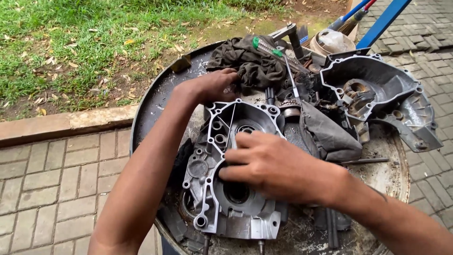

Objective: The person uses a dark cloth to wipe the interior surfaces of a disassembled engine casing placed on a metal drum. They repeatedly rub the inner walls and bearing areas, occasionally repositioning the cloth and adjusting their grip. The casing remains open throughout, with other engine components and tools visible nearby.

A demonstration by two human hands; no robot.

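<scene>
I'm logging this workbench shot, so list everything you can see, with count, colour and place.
engine case half: one, silver-grey, front middle of the round tray, under both hands
second engine case: one, dark grey, right rear of the tray
round tray: one, black and grimy, holds all the parts
dark rag: one, brown-black, rear middle
grey cloth: one, grey, between the two cases
screwdriver: one, green handle, lying on the dark rag
metal rod: one, grey, right of the grey cloth
blue frame bar: one, blue, top right
brick paving: grey, left and far right
grass: green, top left
left hand: at the case's upper edge, by the rag
right hand: fingers spread over the case's middle
</scene>
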